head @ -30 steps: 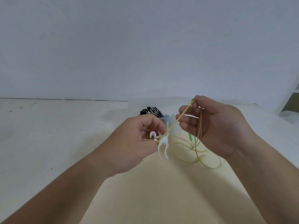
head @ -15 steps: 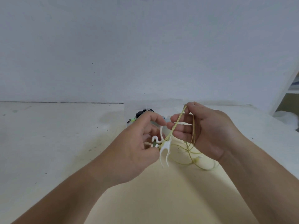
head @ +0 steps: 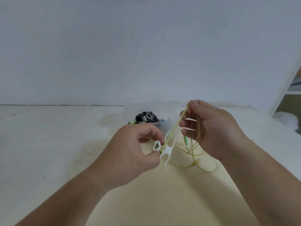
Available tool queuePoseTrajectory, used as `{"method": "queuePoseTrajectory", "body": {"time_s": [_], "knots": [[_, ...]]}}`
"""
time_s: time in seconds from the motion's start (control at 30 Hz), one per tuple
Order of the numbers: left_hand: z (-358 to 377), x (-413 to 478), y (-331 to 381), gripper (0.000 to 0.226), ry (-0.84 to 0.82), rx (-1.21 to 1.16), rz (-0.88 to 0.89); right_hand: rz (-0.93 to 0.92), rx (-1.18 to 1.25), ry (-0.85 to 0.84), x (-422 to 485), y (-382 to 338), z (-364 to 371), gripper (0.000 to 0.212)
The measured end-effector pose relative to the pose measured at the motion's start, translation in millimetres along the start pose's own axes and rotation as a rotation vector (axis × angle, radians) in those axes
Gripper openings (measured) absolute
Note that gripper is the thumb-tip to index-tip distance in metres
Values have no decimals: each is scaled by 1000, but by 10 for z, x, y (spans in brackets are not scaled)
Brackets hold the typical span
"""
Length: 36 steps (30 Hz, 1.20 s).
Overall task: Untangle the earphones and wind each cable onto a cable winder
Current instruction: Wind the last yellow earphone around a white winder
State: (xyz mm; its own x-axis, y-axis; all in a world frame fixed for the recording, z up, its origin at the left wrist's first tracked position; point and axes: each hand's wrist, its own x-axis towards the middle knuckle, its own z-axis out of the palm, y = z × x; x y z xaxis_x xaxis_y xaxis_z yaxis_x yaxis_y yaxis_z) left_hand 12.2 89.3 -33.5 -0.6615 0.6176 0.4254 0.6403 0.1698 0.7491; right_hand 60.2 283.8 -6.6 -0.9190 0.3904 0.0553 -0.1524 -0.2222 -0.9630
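My left hand (head: 133, 149) pinches a white, forked cable winder (head: 167, 150) above the pale yellow mat (head: 171, 196). A yellow earphone cable (head: 176, 126) runs taut from the winder's middle up to my right hand (head: 210, 128), which pinches it between thumb and forefinger. The slack of that cable hangs from my right hand in loose loops (head: 202, 165) that lie on the mat, with a green plug (head: 185, 141) dangling among them.
A clear box (head: 161, 123) behind my hands holds wound cables in black, white and green. The white table (head: 48, 144) ends at a plain wall. A white shelf post (head: 283, 88) stands at the far right.
My right hand has drawn away to the right and up, pulling the yellow cable taut again after coming close to the winder. My left hand with the winder has stayed almost still.
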Motion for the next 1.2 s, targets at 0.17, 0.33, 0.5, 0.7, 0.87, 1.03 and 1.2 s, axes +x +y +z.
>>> {"method": "queuePoseTrajectory", "body": {"time_s": [0.17,0.33,0.5,0.7,0.87,1.03,1.2], "knots": [[-13,18,13,16,-8,-123,15,53,-237,33,64,90,-59,28],[-67,95,-15,15,245,-406,-22,65,-787,-133,1,226,-21,30],[-114,117,-78,16,446,-255,-59,-15,-1000,-557,-186,259,198,31],[-167,125,-162,24,421,-20,-25,-84,-767,-742,-236,98,155,25],[-197,137,-148,10,397,-186,-68,-106,-655,-716,-200,-17,24,26],[-184,129,-140,26,429,-108,-77,-61,-618,-793,-204,-20,5,25],[-129,50,-84,28,263,258,51,-65,-440,-700,-207,-22,33,20]]}}
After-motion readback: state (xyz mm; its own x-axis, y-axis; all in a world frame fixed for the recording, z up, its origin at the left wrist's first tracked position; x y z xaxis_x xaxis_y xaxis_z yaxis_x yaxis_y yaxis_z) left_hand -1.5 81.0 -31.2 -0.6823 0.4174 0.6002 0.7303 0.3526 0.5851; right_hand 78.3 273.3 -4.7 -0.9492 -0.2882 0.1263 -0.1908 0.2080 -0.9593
